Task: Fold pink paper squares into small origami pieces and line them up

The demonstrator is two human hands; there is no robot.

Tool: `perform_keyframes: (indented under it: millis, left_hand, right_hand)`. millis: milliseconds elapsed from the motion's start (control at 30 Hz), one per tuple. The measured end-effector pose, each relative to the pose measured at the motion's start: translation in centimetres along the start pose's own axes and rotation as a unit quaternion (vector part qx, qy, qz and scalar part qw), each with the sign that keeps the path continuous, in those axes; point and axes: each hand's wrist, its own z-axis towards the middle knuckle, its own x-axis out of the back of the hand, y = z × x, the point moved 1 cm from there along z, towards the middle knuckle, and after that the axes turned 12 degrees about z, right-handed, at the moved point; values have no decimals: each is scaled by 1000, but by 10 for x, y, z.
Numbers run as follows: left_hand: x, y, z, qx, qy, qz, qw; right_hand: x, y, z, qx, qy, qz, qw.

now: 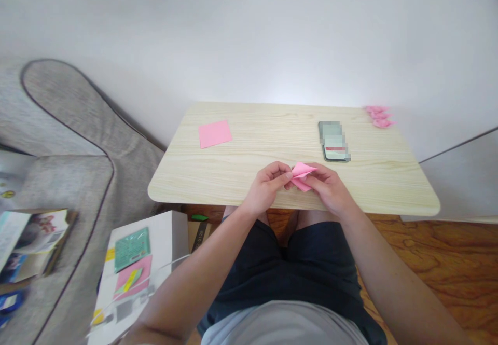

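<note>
A: Since the phone (336, 142) serves as reference, where is the paper (303, 170)?

B: Nearer the person than the phone and slightly to its left, above the table (268, 145). It is partly folded, with two flaps standing apart toward the right.

A: Condition of the grip?

B: The left hand (267, 183) pinches the paper's left end between thumb and finger. The right hand (327, 185) grips the other side, its thumb laid on the paper, apparently between the flaps. Its fingertips behind are hidden; how far they reach cannot be told.

A: Assessment of the step?

B: Judged as shaping a fold. The left hand should act as the anchor, firm but without crushing the point. The right thumb should work gently along the inside; a hard push could tear or wrinkle the paper.

A: Recommendations?

B: Match the edges before pressing, then run each crease outward from the pinched end. If the layers resist, the table surface left of the phone would give firmer backing than the air.

A: Other items?

B: A flat pink sheet (215, 134), well left of the phone, and several crumpled-looking pink pieces (380, 116), beyond it to the right. Neither is touched.
</note>
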Motion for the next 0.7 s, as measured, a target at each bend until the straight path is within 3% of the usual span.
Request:
perform_keyframes:
  millis: [133,300,433,700]
  left_hand:
    - [3,4,-2,-19,49,105,993]
    - [2,-3,-5,-3,61,205,977]
    - [2,-9,-7,-39,77,251,964]
    - [7,-9,-14,-78,130,388,909]
  right_hand:
    - [-2,3,-2,-9,3,-80,997]
    - [-8,10,-3,-15,-20,-84,996]
    - [-8,9,-4,-25,-1,-41,999]
    - [2,3,1,-28,22,-62,997]
